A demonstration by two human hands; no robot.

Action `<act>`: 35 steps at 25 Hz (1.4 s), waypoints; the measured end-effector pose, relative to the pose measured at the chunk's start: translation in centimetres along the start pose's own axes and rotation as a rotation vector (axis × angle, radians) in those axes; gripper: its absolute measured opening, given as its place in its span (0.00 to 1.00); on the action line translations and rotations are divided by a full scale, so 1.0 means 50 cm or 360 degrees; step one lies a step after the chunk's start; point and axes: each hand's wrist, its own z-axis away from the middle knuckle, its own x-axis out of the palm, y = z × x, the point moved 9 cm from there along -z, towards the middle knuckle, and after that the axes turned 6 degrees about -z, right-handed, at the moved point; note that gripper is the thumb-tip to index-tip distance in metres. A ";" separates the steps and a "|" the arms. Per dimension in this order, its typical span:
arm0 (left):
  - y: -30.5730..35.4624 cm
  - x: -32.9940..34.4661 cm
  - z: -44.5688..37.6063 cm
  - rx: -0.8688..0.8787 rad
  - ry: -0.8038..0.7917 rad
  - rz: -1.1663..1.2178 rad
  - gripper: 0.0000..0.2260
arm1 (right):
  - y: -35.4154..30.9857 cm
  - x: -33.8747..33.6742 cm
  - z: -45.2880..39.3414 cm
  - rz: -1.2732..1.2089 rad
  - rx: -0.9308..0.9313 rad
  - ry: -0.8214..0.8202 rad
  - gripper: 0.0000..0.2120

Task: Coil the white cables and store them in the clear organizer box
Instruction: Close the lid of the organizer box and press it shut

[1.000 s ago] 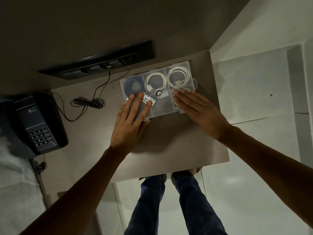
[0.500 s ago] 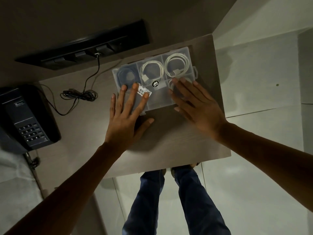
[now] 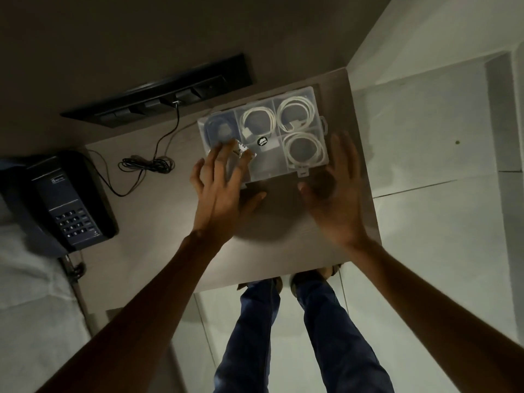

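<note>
The clear organizer box (image 3: 263, 168) lies closed at the far right of the small wooden table (image 3: 158, 228). Through its lid I see three coiled white cables: one in the far middle compartment (image 3: 256, 121), one far right (image 3: 296, 113), one near right (image 3: 304, 148). A dark coil (image 3: 221, 130) fills the far left compartment. My left hand (image 3: 219, 188) has its fingers spread, the tips resting on the lid's near left part by a white label (image 3: 241, 150). My right hand (image 3: 336, 194) hovers open and blurred just right of the box, off the lid.
A black desk phone (image 3: 68, 205) sits at the table's left. A bundled black cord (image 3: 147, 164) runs up to a black socket strip (image 3: 158, 93) on the wall. The table's right edge lies close to the box; tiled floor and my legs show below.
My right hand has lifted off the lid and pulled back to the right, uncovering the near right coil. My left hand has slid slightly back, fingertips still on the lid.
</note>
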 end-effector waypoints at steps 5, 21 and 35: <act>0.040 -0.042 -0.075 0.0113 -0.0151 0.0061 0.45 | 0.022 0.006 0.017 -0.0525 0.0686 0.0119 0.27; 0.045 -0.114 -0.095 0.0290 -0.0285 0.0163 0.33 | -0.033 -0.022 -0.005 -0.0230 0.0608 0.0186 0.19; 0.043 -0.073 -0.082 0.0397 -0.0108 0.0106 0.32 | 0.006 -0.011 -0.054 -0.0134 0.0671 0.0299 0.19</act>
